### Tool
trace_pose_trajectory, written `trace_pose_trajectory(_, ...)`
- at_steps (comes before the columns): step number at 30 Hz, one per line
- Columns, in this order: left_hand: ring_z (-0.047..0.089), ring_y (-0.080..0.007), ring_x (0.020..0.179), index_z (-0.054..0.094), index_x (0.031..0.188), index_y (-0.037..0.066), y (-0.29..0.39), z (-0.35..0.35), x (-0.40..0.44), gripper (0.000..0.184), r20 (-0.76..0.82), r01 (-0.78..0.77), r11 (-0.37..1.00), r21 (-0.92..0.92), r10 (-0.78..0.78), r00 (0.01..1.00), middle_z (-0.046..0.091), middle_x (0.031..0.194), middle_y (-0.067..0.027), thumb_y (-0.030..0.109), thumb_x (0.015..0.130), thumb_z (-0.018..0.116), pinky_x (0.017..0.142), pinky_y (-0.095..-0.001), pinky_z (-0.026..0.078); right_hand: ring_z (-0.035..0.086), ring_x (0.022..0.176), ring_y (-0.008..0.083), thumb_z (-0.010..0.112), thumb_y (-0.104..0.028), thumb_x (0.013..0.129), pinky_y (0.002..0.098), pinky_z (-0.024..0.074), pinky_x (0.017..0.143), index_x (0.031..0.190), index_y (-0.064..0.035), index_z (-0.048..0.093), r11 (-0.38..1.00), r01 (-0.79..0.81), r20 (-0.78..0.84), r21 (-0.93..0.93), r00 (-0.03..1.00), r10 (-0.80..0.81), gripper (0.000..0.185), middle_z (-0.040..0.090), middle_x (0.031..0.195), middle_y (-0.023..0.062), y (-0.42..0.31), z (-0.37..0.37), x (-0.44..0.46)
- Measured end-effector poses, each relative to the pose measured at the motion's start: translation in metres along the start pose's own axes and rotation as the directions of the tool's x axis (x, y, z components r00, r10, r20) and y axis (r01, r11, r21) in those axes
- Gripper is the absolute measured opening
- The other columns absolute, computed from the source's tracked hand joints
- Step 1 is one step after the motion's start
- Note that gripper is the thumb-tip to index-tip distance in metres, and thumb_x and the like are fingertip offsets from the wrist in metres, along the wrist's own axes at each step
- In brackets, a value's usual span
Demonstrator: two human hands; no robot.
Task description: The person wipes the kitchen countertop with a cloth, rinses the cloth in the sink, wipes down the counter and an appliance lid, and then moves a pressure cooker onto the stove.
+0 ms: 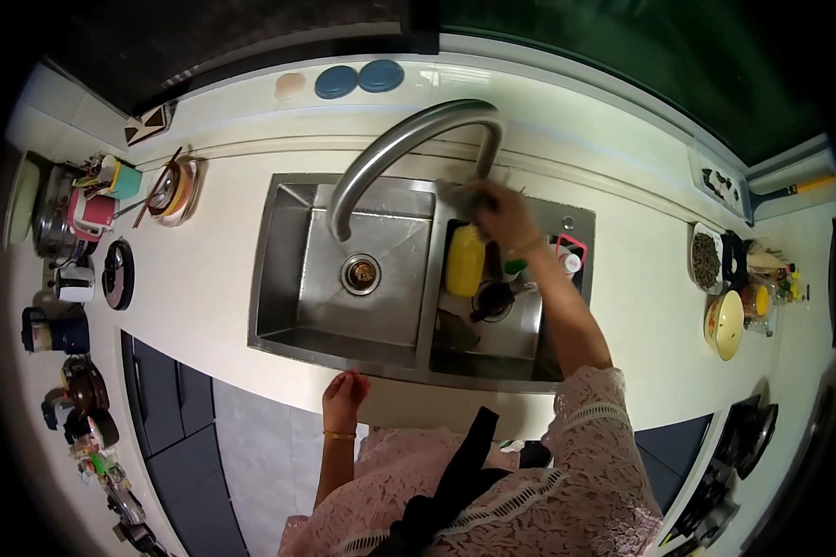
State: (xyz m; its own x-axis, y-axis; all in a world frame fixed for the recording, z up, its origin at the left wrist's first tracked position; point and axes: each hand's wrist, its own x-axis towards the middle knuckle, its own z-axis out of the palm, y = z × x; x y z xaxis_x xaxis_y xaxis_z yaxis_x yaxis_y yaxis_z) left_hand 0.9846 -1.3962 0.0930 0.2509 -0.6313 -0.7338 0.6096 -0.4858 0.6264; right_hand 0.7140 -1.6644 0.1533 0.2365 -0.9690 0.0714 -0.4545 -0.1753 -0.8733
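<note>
My right hand reaches over the small right basin to the base of the steel faucet. Its fingers are closed around a dark greyish thing, smeared by motion and too blurred to name. Below that hand a yellow bottle stands in the right basin, beside a dark round object near the drain. My left hand is curled shut at the counter's front edge, in front of the left basin, and nothing shows in it.
A white-capped bottle and a red-framed item stand at the right basin's far side. Two blue lids lie on the back ledge. Bowls sit at left; a yellow bowl and a dish of dark grains at right.
</note>
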Motion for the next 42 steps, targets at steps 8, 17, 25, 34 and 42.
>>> trace_pose_trajectory(8, 0.054, -0.014, 0.065, 0.053, 0.088, 0.002, -0.006, 0.023, 0.014, 0.014, 0.043, 0.001, 1.0, 0.01, -0.001, 0.999, 0.056, 0.074, -0.0052, 0.012, 0.082, 0.045, 0.057, -0.0224, 0.044, 0.051, 0.063, 0.0091, 0.054, -0.006, 0.07, 0.0218, 0.0407, 0.056, 0.099, 0.0011, 0.053, 0.942, -0.282, -0.198, 0.183, 0.928, 0.316, 0.029, 0.057, 0.079, 0.0076, 0.117, -0.094, 0.0)
trace_pose_trajectory(17, 0.054, -0.0129, 0.067, 0.052, 0.09, 0.002, -0.001, 0.044, 0.014, 0.015, -0.028, 0.013, 0.99, 0.139, -0.009, 1.0, 0.055, 0.075, -0.0044, 0.012, 0.082, 0.045, 0.061, -0.0223, 0.045, 0.056, 0.065, 0.0179, 0.053, -0.004, 0.063, 0.0275, 0.044, 0.059, 0.086, -0.0081, 0.062, 0.894, -0.165, 0.602, -0.417, 0.686, 0.408, 0.024, 0.06, 0.072, 0.0094, 0.148, -0.04, 0.062)
trace_pose_trajectory(25, 0.054, -0.0121, 0.069, 0.053, 0.09, 0.002, 0.0, 0.065, 0.016, 0.015, 0.116, -0.033, 0.972, 0.231, 0.006, 0.993, 0.056, 0.078, -0.0053, 0.012, 0.082, 0.045, 0.064, -0.0224, 0.046, 0.055, 0.076, 0.0293, 0.048, -0.005, 0.06, 0.0312, 0.043, 0.07, 0.078, -0.0115, 0.062, 0.771, -0.204, -0.006, -0.603, 0.968, 0.252, 0.023, 0.058, 0.08, 0.0146, 0.163, -0.134, 0.01)
trace_pose_trajectory(34, 0.054, -0.0116, 0.07, 0.053, 0.091, 0.001, 0.01, 0.118, 0.035, 0.017, 0.292, -0.112, 0.897, 0.427, -0.019, 0.956, 0.056, 0.078, -0.0043, 0.013, 0.083, 0.043, 0.064, -0.0216, 0.044, 0.056, 0.067, 0.0256, 0.045, 0.002, 0.055, 0.0324, 0.0442, 0.064, 0.077, -0.0012, 0.059, 0.819, -0.409, 0.189, -0.402, 0.838, 0.511, 0.026, 0.058, 0.073, 0.0162, 0.082, -0.132, -0.155)
trace_pose_trajectory(42, 0.054, -0.0111, 0.072, 0.052, 0.095, 0.002, 0.013, 0.188, 0.066, 0.018, 0.429, -0.214, 0.836, 0.505, -0.027, 0.903, 0.056, 0.08, -0.0046, 0.012, 0.082, 0.044, 0.066, -0.0212, 0.043, 0.038, 0.104, 0.0344, 0.049, -0.013, 0.067, 0.037, 0.0366, 0.083, 0.101, -0.0074, 0.051, 0.593, -0.256, 0.084, -0.764, 0.871, 0.484, 0.035, 0.038, 0.116, 0.0183, 0.236, 0.034, -0.191)
